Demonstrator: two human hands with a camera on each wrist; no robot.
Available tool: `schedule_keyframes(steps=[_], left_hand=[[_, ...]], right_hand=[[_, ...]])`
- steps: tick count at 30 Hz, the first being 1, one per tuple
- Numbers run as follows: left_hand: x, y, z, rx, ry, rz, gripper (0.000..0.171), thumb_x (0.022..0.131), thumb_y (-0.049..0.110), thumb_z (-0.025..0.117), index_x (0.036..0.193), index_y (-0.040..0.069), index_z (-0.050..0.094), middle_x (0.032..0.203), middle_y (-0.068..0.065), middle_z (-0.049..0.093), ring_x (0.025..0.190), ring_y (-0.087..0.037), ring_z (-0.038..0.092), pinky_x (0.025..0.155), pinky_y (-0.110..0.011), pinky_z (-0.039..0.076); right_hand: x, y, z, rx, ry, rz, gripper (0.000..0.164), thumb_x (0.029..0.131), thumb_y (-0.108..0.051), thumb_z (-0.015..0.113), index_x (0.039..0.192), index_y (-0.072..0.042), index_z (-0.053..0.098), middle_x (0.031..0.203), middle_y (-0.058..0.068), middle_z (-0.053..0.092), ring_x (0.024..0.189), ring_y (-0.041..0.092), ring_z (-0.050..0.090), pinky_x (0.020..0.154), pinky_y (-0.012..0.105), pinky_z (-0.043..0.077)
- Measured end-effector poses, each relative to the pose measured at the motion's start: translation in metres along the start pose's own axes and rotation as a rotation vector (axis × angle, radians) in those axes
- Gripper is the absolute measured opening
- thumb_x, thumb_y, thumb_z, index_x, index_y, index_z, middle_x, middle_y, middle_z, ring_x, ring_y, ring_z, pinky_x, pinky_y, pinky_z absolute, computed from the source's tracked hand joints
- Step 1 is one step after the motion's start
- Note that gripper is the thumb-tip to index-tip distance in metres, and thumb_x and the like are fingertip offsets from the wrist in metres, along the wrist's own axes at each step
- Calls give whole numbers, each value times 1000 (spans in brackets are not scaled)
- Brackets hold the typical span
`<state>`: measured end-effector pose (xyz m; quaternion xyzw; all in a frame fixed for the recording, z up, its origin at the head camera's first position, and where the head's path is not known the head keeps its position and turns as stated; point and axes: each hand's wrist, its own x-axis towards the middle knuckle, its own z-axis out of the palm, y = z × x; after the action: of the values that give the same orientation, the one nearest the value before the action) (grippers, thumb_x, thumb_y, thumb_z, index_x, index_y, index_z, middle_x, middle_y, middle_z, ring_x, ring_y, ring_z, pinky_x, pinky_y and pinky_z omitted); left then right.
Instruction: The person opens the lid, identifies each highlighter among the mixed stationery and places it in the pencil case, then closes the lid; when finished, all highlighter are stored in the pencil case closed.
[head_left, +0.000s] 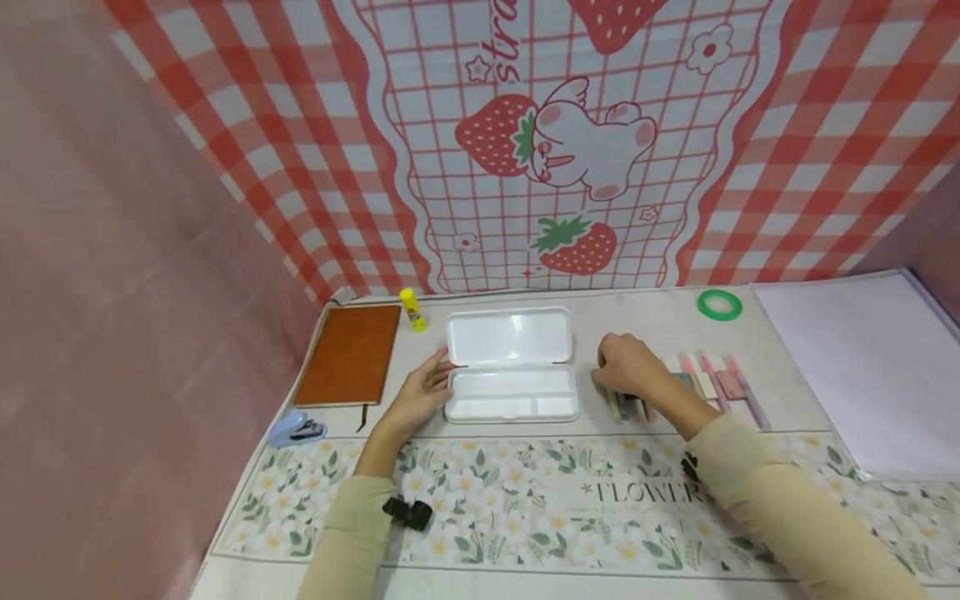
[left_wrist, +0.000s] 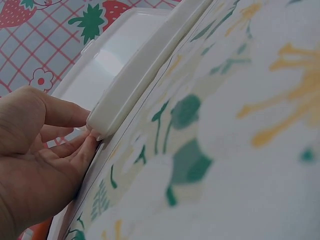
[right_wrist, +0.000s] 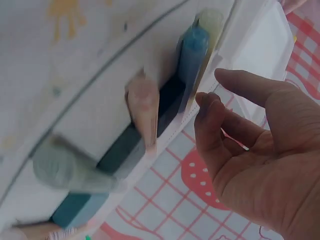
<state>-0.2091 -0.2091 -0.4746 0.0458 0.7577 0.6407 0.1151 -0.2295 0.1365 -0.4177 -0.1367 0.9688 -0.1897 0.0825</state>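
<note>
A white pencil case (head_left: 510, 383) lies opened flat, its lid at the back and a divided tray in front. My left hand (head_left: 420, 398) is at its left side; in the left wrist view the thumb and fingertips pinch the corner of the case (left_wrist: 132, 82). Over the left end of a row of pens, my right hand (head_left: 630, 367) has its fingers bent, with a gap between thumb and fingertips and nothing held. Nearest these fingertips in the right wrist view are a yellow-green pen (right_wrist: 211, 30) and a blue pen (right_wrist: 194, 47). A pinkish pen (right_wrist: 144, 107) lies farther off.
Small blocks, one of them pink (head_left: 729, 385), lie among the pens. Green tape (head_left: 720, 292) and a white sheet (head_left: 877, 367) are to the right. Leftward are a yellow glue stick (head_left: 412, 310), a brown notebook (head_left: 351, 354) and a blue stapler (head_left: 292, 429). A checked cloth (head_left: 817, 142) hangs behind.
</note>
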Motion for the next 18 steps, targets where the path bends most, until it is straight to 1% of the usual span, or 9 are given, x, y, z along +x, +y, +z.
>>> schedule_keyframes(steps=[4, 7, 9, 14, 17, 18], left_hand=[[0, 1, 1, 6, 2, -2, 73, 88, -10, 51, 150, 16, 23, 135, -13, 43, 131, -23, 40, 112, -32, 34], [1, 0, 1, 9, 2, -3, 73, 87, -10, 51, 150, 16, 24, 135, -13, 43, 131, -23, 40, 112, -32, 34], [1, 0, 0, 6, 2, -3, 73, 87, -10, 51, 150, 17, 24, 135, -13, 43, 131, -23, 40, 112, -32, 34], [2, -2, -1, -8, -12, 0, 73, 88, -10, 51, 150, 18, 24, 136, -14, 41, 132, -24, 39, 112, -33, 33], [2, -3, -1, -10, -15, -2, 73, 88, -9, 51, 150, 18, 23, 137, -14, 40, 133, -25, 38, 113, -33, 33], [2, -3, -1, -12, -13, -5, 73, 88, -9, 51, 151, 17, 23, 137, -14, 41, 133, -24, 38, 113, -33, 33]], right_hand=[[1, -4, 5, -63, 33, -1, 12, 76, -12, 64, 70, -4, 58, 62, 6, 56, 54, 20, 50, 47, 28, 43], [3, -8, 7, -115, 65, 17, 10, 74, -8, 64, 72, -1, 57, 61, 7, 55, 53, 21, 50, 46, 29, 44], [5, -10, 9, -127, 71, 36, 10, 73, -7, 63, 73, 0, 56, 62, 9, 54, 54, 22, 50, 46, 29, 44], [8, -13, 12, -113, 67, 76, 12, 71, -7, 63, 75, 0, 54, 64, 10, 55, 56, 25, 51, 47, 31, 45], [7, -14, 10, -92, 72, 83, 12, 72, -8, 63, 73, -2, 52, 62, 8, 52, 54, 23, 49, 45, 29, 43], [5, -14, 9, -75, 73, 77, 12, 72, -8, 62, 71, -2, 52, 60, 7, 50, 52, 21, 46, 43, 28, 40]])
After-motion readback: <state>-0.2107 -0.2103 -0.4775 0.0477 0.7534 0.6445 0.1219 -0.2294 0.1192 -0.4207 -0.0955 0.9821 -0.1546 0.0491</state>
